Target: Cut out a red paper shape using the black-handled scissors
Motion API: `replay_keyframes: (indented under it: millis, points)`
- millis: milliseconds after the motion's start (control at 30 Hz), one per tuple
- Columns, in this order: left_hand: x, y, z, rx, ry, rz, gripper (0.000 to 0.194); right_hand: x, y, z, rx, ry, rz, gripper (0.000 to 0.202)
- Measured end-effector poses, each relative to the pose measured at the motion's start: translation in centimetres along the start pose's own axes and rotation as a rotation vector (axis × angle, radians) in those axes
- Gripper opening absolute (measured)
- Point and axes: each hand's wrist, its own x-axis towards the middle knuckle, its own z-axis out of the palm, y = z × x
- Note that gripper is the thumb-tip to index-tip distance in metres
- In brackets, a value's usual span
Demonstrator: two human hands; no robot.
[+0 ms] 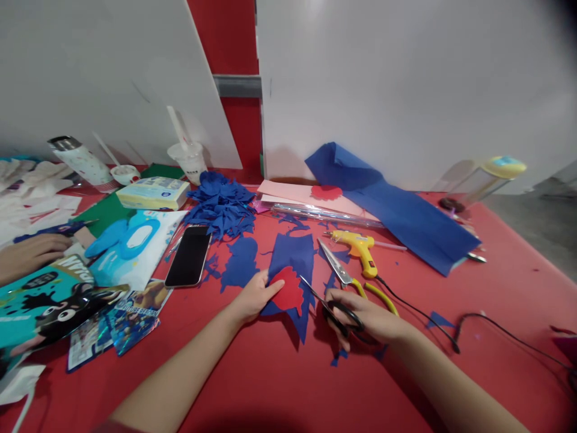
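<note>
My left hand (pixel 253 296) pinches a red scalloped cutout (pixel 288 291) flat against a piece of blue felt-like sheet (pixel 292 248), thumb on top. In my right hand (pixel 367 319) is a pair of black-handled scissors (pixel 345 316), fingers through the loops. Their blades point at the right edge of the red cutout, by the blue sheet's cut margin. A second pair of scissors with yellow handles (pixel 338 264) lies just beyond my right hand. Blue scraps (pixel 241 264) are scattered around the sheet.
A yellow glue gun (pixel 360 248) with a black cord lies behind the right hand. Farther back are a long blue sheet (pixel 396 210) and a pile of blue cutouts (pixel 220 201). A phone (pixel 188 257), wipes pack (pixel 135 246) and another person's hand (pixel 38 255) are left.
</note>
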Motion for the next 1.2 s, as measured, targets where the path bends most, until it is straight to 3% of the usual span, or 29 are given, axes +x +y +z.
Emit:
replay_keyframes:
  millis: [800,1200]
  points:
    - [0.3,-0.6,-0.3,-0.068,0.022,0.018,0.035,0.5,0.4,1.1,0.141,0.095,-0.053,0.041]
    - [0.0,-0.3,-0.2,-0.046,-0.019,-0.001,0.034,0.3,0.6,0.9,0.151,0.048,-0.04,0.041]
